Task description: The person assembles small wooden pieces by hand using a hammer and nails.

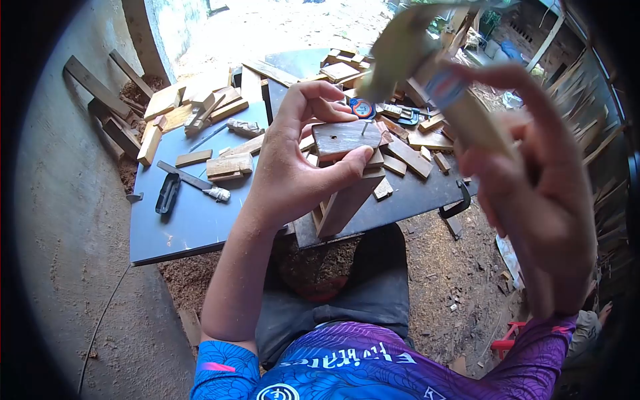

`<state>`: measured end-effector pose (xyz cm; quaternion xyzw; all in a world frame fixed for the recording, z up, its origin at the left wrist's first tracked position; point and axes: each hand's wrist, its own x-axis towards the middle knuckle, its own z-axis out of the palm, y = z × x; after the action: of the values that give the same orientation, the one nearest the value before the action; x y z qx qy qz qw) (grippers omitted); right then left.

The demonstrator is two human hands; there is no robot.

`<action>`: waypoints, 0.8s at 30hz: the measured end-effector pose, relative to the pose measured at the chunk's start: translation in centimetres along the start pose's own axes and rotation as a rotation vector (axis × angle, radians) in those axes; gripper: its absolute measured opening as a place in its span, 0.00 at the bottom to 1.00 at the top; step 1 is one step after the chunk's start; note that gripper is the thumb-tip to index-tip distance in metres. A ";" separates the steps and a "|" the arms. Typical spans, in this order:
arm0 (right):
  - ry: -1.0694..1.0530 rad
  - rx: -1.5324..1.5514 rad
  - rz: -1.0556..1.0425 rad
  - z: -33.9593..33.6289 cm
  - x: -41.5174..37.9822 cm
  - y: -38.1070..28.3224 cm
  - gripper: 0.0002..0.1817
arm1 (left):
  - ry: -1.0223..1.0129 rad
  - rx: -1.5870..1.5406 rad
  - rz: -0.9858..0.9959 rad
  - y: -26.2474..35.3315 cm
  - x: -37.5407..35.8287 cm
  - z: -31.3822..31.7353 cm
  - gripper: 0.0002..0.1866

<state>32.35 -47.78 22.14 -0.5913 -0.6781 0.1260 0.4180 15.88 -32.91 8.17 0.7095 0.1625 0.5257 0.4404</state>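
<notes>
My left hand (293,157) is closed around a small wooden block (340,141), thumb on the near side and fingers on the far side. A nail (365,127) stands up from the block's top near its right end, and a dark hole shows towards the left end. The block rests above an upright wooden board (347,205) at the table's front edge. My right hand (533,160) is wrapped around the wooden handle of a hammer (477,123), raised to the right of the block. The hammer head is smeared by motion.
Wood offcuts (407,157) lie across the dark table (400,207). On the blue table top (153,230) are a chisel (187,177) and a black tray-like piece (168,193). A clamp (457,200) grips the right edge. A blue-orange round item (362,109) sits behind the block.
</notes>
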 end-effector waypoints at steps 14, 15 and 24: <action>0.024 0.025 0.071 0.3 0.5 0.0 0.33 | 0.062 0.017 0.020 0.1 0.4 0.4 0.31; -0.013 0.033 0.081 -0.5 0.8 -0.1 0.33 | 0.059 0.051 0.029 0.1 0.3 0.4 0.31; -0.118 0.039 0.051 -1.2 1.6 0.9 0.32 | 0.050 0.045 -0.007 0.2 0.3 0.4 0.32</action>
<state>33.89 -46.50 22.92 -0.5918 -0.6836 0.1842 0.3854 16.36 -33.00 8.50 0.7053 0.1875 0.5379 0.4220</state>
